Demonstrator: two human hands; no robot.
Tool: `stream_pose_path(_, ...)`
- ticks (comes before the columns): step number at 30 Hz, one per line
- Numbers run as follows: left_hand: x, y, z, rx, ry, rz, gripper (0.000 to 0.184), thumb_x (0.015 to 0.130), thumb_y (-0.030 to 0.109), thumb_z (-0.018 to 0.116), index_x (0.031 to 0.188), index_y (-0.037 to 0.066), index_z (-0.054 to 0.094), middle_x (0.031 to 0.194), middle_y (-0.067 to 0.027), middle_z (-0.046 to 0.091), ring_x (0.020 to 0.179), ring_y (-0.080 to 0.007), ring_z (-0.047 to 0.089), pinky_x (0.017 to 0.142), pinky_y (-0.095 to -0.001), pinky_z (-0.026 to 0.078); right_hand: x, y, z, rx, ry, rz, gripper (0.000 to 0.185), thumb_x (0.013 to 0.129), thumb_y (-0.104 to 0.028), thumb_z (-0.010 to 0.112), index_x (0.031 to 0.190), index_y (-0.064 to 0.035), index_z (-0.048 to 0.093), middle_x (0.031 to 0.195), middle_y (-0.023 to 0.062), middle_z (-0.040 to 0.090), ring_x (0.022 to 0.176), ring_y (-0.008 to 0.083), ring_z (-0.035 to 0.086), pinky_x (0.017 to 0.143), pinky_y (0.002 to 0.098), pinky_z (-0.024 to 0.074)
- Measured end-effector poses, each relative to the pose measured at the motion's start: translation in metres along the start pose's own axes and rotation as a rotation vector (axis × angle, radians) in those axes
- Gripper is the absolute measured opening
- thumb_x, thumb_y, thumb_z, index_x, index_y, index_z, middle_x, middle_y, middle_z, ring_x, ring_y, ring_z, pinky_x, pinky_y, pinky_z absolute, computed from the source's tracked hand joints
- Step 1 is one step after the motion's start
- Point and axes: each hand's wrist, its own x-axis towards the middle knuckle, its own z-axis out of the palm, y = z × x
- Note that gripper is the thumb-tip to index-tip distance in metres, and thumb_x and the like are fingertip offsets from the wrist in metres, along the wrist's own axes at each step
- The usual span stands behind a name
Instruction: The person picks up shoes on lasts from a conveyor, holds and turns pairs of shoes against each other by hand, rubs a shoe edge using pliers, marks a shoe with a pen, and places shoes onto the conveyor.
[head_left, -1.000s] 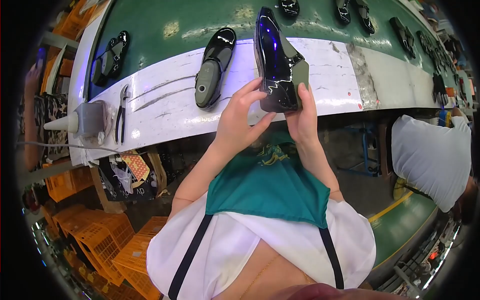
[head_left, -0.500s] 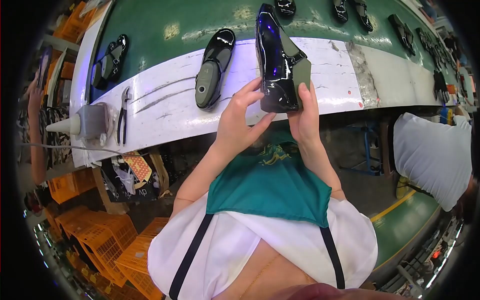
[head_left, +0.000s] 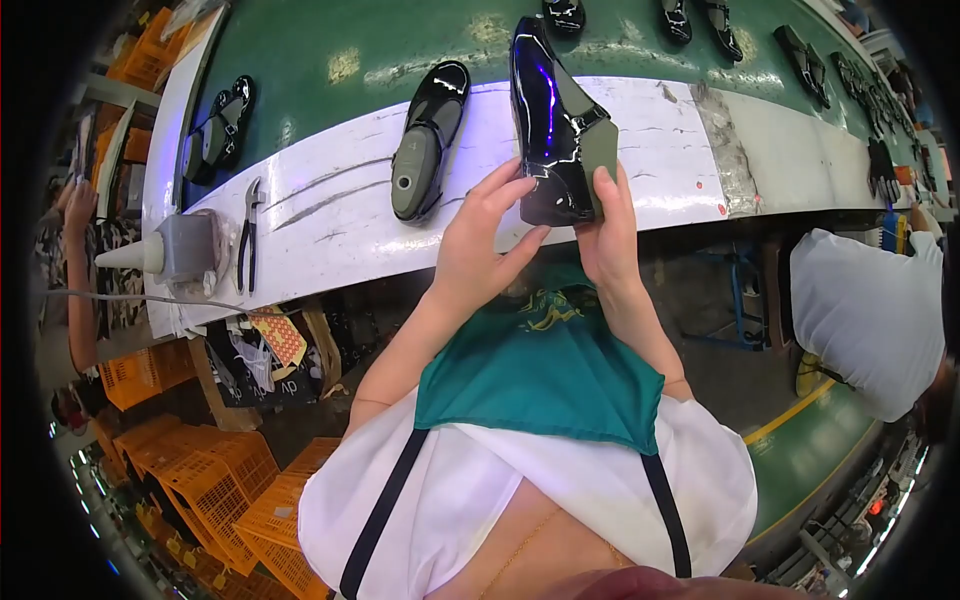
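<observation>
A glossy black shoe (head_left: 543, 130) with a grey-green last (head_left: 600, 148) inside is held up over the white table edge, toe pointing away from me. My right hand (head_left: 609, 225) grips its heel end from the right, thumb against the last. On the other side, my left hand (head_left: 485, 230) has its fingers on the heel's left side and its thumb beneath the heel. Left of it, a second black shoe (head_left: 430, 140) with a last in it lies on the white table.
Pincers (head_left: 248, 235) and a bottle with a pointed nozzle (head_left: 185, 247) are at the table's left. More black shoes (head_left: 222, 125) rest on the green belt (head_left: 300, 50). Orange crates (head_left: 215, 470) stand below left. A person in white (head_left: 865, 320) is at right, another person's arm (head_left: 80, 280) at far left.
The shoe in my hands has dipped slightly toward me. My left fingers have shifted a little along its heel. The hold by both hands is otherwise the same.
</observation>
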Motion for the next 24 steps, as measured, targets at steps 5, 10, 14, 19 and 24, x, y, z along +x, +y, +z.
stream_pose_path(5, -0.001, -0.005, 0.002, 0.037, -0.019, 0.017, 0.053, 0.075, 0.012, 0.076, 0.122, 0.006, 0.051, 0.129, -0.0180, 0.052, 0.114, -0.0331, 0.055, 0.093, -0.0381, 0.046, 0.002, 0.004, -0.006, 0.038, 0.042, 0.063, 0.042, 0.099, -0.029, 0.040, 0.134, -0.0067, 0.042, 0.123, 0.0062, 0.056, 0.111, 0.0169, 0.056, 0.093, 0.0338, 0.0457)
stream_pose_path(10, -0.003, -0.004, 0.004, 0.017, -0.033, 0.022, 0.048, 0.076, 0.012, 0.075, 0.118, 0.006, 0.051, 0.128, -0.0175, 0.052, 0.113, -0.0329, 0.055, 0.092, -0.0378, 0.047, 0.003, 0.010, -0.016, 0.097, 0.047, 0.114, 0.041, 0.099, -0.031, 0.039, 0.132, -0.0076, 0.045, 0.122, 0.0060, 0.058, 0.111, 0.0175, 0.056, 0.094, 0.0351, 0.0446)
stream_pose_path(14, -0.004, -0.005, 0.004, -0.014, -0.033, -0.016, 0.045, 0.077, 0.012, 0.074, 0.115, 0.005, 0.051, 0.127, -0.0177, 0.053, 0.112, -0.0329, 0.055, 0.090, -0.0375, 0.048, 0.003, 0.012, -0.018, 0.128, 0.082, 0.142, 0.041, 0.099, -0.032, 0.038, 0.132, -0.0073, 0.046, 0.122, 0.0066, 0.058, 0.111, 0.0185, 0.057, 0.095, 0.0365, 0.0442)
stream_pose_path(19, -0.004, -0.006, 0.004, -0.019, -0.037, -0.028, 0.043, 0.078, 0.013, 0.074, 0.114, 0.005, 0.052, 0.126, -0.0175, 0.055, 0.112, -0.0332, 0.056, 0.090, -0.0372, 0.048, 0.005, 0.016, -0.021, 0.174, 0.090, 0.164, 0.042, 0.099, -0.032, 0.039, 0.131, -0.0060, 0.047, 0.123, 0.0080, 0.058, 0.112, 0.0199, 0.056, 0.095, 0.0378, 0.0438)
stream_pose_path(24, 0.000, -0.005, -0.012, 0.071, -0.003, 0.084, 0.044, 0.077, 0.010, 0.072, 0.117, 0.007, 0.056, 0.123, -0.0142, 0.058, 0.109, -0.0313, 0.058, 0.090, -0.0376, 0.048, 0.014, 0.018, -0.038, 0.160, 0.128, 0.182, 0.044, 0.098, -0.033, 0.042, 0.132, -0.0053, 0.048, 0.126, 0.0084, 0.058, 0.113, 0.0227, 0.057, 0.098, 0.0405, 0.0433)
